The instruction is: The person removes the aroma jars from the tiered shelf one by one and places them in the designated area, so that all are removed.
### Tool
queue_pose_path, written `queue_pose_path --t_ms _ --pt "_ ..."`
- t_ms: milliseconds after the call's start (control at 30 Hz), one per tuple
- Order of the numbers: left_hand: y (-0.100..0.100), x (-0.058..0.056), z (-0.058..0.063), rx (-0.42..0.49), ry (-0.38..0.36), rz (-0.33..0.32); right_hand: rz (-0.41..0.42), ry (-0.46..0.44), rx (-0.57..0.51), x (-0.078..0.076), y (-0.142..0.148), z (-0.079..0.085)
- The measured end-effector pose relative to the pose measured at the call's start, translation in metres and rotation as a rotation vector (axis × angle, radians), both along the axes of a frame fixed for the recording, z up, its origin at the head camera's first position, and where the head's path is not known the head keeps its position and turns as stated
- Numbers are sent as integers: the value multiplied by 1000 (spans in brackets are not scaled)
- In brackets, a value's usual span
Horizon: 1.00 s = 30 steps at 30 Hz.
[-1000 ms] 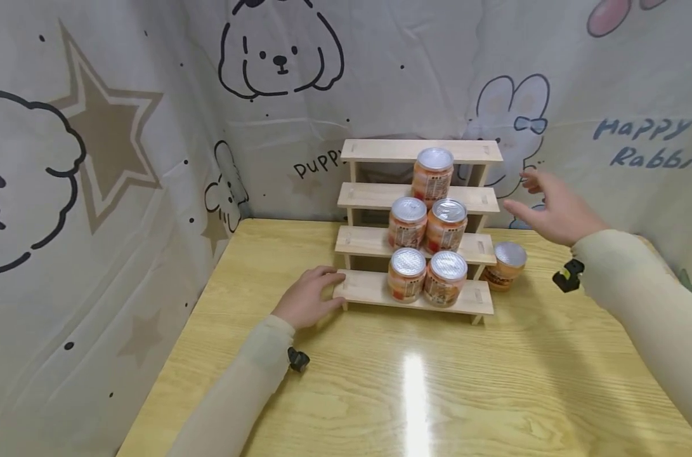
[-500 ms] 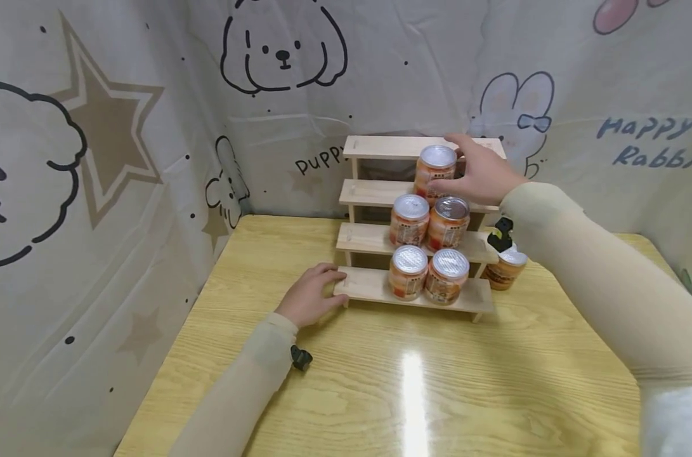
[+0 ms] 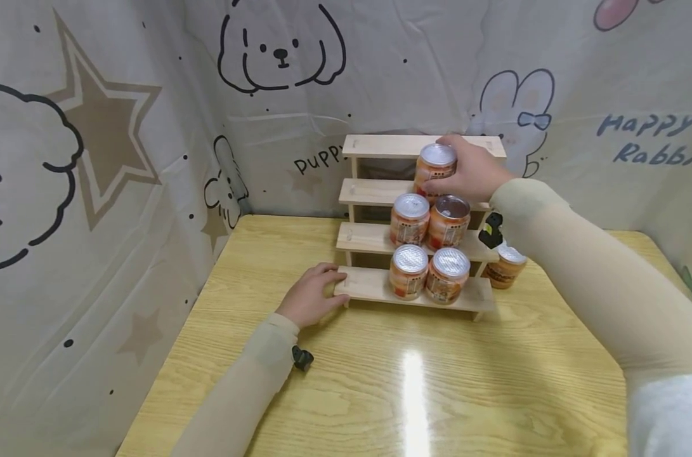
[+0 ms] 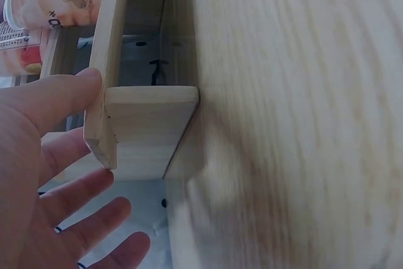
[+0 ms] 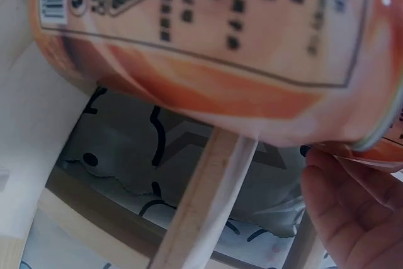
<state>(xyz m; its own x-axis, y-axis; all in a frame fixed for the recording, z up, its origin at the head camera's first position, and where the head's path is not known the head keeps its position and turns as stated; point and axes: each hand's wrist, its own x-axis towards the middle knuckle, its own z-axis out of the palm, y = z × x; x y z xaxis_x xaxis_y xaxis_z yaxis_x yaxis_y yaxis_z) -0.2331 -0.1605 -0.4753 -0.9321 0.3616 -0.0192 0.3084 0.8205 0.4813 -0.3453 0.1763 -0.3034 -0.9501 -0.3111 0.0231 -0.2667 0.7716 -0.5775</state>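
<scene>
In the head view, my right hand (image 3: 474, 170) holds an orange-labelled can (image 3: 430, 170) with a silver lid, standing upright on the second-highest board. The thumb lies across its front and the fingers reach behind it. My left hand (image 3: 310, 295) pinches the left end of the wooden stepped shelf's (image 3: 364, 283) lowest board. The left wrist view shows the thumb on top of that board (image 4: 104, 86), with the other fingers spread below. A can (image 5: 208, 42) fills the top of the right wrist view, and the right fingers (image 5: 340, 212) touch another can's edge beyond it.
Two matching cans (image 3: 410, 219) stand on the third board down and two more (image 3: 409, 273) on the lowest. Another can (image 3: 505, 266) stands on the wooden table (image 3: 300, 393) right of the shelf. A printed cloth (image 3: 169, 127) hangs behind and to the left.
My right hand has come in from the right of the shelf and closed round the upper can, which stays about where it was. The left hand has kept its place.
</scene>
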Motion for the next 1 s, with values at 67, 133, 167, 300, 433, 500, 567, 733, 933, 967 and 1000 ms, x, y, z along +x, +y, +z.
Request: queue_pose_path --t_ms 67,133,167,300,433,500,567,733,933,967,1000 --pt "2 1 -1 1 7 -2 -13 3 -6 1 2 0" --pt "4 1 -2 5 9 -4 -28 15 -4 2 4 -1" --pt "5 1 -2 7 10 -7 -33 28 0 3 5 0" --pt "6 2 -3 17 -6 -9 -49 95 -10 10 18 9" --pt "4 1 -3 10 -7 4 -83 168 -36 19 43 27" --pt "2 1 -3 3 -8 9 -119 183 -39 24 58 34" --pt "1 1 -3 1 -12 8 -167 173 -30 31 77 38" --pt "1 1 -5 9 -7 -3 -257 138 27 48 124 35" --pt "1 2 -4 39 -13 4 -313 138 58 71 164 -7" --pt "1 2 -4 45 -18 1 -321 140 56 74 169 -18" --pt "1 3 -3 49 -19 -3 -330 135 53 77 173 -29"
